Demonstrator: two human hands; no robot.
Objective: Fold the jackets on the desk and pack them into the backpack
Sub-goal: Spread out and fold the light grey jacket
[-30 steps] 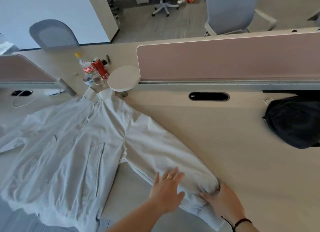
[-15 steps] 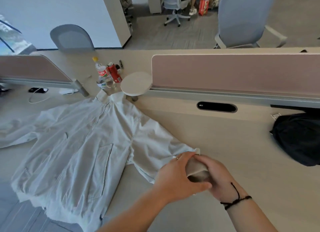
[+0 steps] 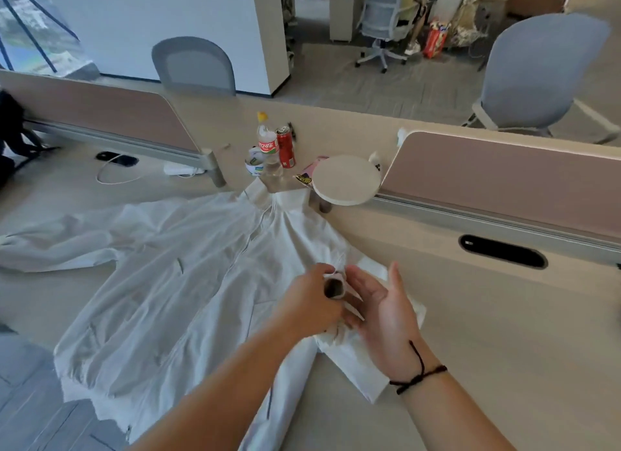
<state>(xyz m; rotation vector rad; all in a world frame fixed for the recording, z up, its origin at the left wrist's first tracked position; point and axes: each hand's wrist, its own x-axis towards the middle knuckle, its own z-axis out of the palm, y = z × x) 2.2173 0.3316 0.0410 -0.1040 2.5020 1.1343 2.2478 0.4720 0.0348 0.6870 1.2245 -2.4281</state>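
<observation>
sleeve cuff now lifted over jacket; left hand grips it, right hand splayed, empty.

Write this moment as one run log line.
left hand: grips sleeve cuff | right hand: open beside cuff | jacket: unfolded on desk

both hands at jacket cuff
</observation>
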